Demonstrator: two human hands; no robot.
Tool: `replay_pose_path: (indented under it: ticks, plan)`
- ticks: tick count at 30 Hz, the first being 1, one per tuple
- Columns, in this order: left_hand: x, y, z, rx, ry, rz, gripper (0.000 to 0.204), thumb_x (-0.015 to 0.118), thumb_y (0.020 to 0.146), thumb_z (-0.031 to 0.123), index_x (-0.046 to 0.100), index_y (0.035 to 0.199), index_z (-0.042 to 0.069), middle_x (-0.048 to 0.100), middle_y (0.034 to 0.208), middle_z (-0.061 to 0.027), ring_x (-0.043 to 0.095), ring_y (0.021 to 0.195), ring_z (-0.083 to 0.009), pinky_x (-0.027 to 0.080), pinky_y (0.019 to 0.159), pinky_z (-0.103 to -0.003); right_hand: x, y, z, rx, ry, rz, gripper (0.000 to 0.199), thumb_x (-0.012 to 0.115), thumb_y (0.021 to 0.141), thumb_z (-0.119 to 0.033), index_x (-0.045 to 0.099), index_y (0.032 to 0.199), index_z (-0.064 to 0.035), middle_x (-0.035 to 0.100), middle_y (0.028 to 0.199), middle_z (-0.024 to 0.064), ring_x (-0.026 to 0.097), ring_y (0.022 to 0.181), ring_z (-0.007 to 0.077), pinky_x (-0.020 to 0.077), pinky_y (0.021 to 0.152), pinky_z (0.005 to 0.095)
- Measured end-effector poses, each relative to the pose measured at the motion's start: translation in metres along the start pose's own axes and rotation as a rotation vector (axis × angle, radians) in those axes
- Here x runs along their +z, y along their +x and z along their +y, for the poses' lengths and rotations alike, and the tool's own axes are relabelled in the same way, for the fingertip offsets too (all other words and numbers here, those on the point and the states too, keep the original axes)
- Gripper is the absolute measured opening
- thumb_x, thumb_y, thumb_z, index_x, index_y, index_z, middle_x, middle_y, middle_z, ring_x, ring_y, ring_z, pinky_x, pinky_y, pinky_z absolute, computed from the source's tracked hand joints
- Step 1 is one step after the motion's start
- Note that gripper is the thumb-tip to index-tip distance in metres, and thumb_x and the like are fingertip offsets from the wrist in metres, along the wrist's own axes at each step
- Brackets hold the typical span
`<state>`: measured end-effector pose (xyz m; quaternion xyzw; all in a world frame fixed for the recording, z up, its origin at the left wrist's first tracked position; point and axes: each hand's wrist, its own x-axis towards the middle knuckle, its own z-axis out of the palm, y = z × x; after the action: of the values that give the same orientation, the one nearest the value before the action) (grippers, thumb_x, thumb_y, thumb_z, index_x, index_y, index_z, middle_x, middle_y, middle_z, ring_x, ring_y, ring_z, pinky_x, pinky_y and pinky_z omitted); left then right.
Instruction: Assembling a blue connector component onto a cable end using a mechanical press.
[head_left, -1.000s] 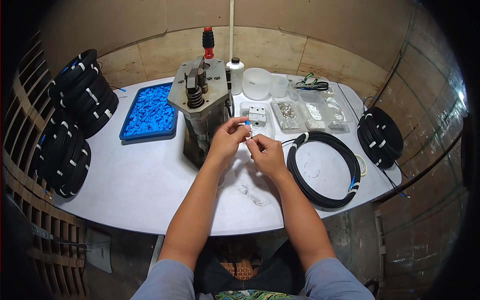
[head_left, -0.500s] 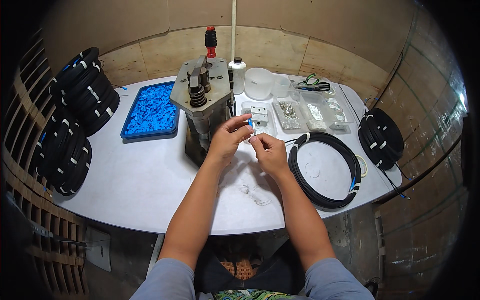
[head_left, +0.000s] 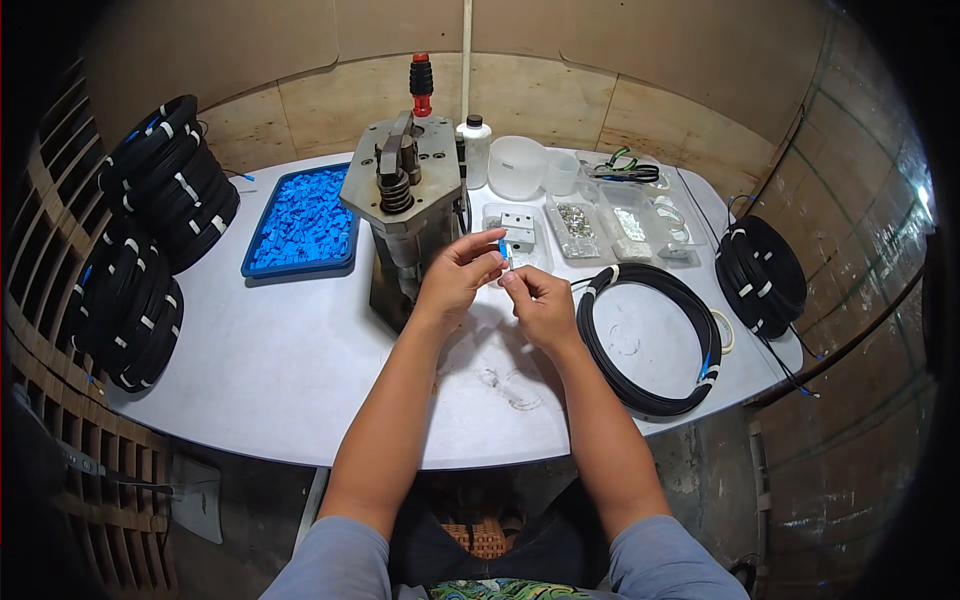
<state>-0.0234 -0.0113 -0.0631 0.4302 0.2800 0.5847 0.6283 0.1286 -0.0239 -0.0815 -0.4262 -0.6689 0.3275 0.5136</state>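
Beside the metal press [head_left: 405,215], both hands [head_left: 500,285] pinch a small blue connector [head_left: 502,250].

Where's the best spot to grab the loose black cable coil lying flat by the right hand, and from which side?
Probably the near arc of the black cable coil, taken from above. It lies flat on the white table, its ring open in the middle, so fingers can pinch across the bundle there. The far end leads toward the right hand.

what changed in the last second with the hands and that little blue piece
Very little. Both hands shifted only slightly: the left hand and right hand still pinch the small blue connector between them in front of the metal press. Nothing was let go. The black cable coil and blue tray stayed put.
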Motion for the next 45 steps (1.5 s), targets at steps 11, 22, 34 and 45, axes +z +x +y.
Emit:
replay_pose_path:
  ticks: [11, 22, 34, 45]
  plan:
    - [-0.0016, 0.0012, -0.0013, 0.002, 0.021, 0.005, 0.034, 0.063, 0.086, 0.003, 0.058, 0.119, 0.003, 0.061, 0.099, -0.0046, 0.058, 0.089, -0.0124, 0.05, 0.082, -0.027, -0.0004, 0.0, -0.0008, -0.008, -0.002, -0.018, 0.021, 0.061, 0.089, -0.018, 0.067, 0.082, 0.0006, 0.051, 0.053, -0.0006, 0.041, 0.052, 0.0048, 0.0344, 0.047, 0.0253]
    - [0.001, 0.0, -0.0005, 0.008, 0.04, 0.03, 0.035, 0.064, 0.085, 0.004, 0.058, 0.12, 0.003, 0.061, 0.099, -0.0047, 0.058, 0.089, -0.0127, 0.049, 0.082, -0.027, -0.0005, 0.0003, 0.0, 0.006, -0.021, -0.011, 0.021, 0.062, 0.089, -0.019, 0.067, 0.083, 0.0003, 0.052, 0.054, -0.0004, 0.042, 0.052, 0.0049, 0.0355, 0.048, 0.0252]
    - [-0.0002, 0.0, 0.0002, -0.003, 0.045, 0.01, 0.038, 0.065, 0.085, 0.004, 0.058, 0.121, 0.002, 0.061, 0.098, -0.0047, 0.059, 0.088, -0.0121, 0.05, 0.082, -0.027, -0.0003, 0.0004, 0.0019, -0.004, 0.001, -0.018, 0.021, 0.061, 0.089, -0.019, 0.067, 0.082, 0.0005, 0.051, 0.053, -0.0007, 0.041, 0.052, 0.0045, 0.0345, 0.047, 0.0252]
    - [0.0002, -0.0004, 0.0, -0.008, 0.035, 0.026, 0.037, 0.066, 0.084, 0.005, 0.058, 0.12, 0.003, 0.061, 0.098, -0.004, 0.058, 0.088, -0.0119, 0.049, 0.081, -0.027, -0.0002, 0.0, -0.0009, 0.01, -0.009, -0.014, 0.021, 0.062, 0.089, -0.019, 0.067, 0.081, 0.0008, 0.051, 0.053, -0.0009, 0.042, 0.052, 0.0043, 0.0348, 0.047, 0.025]
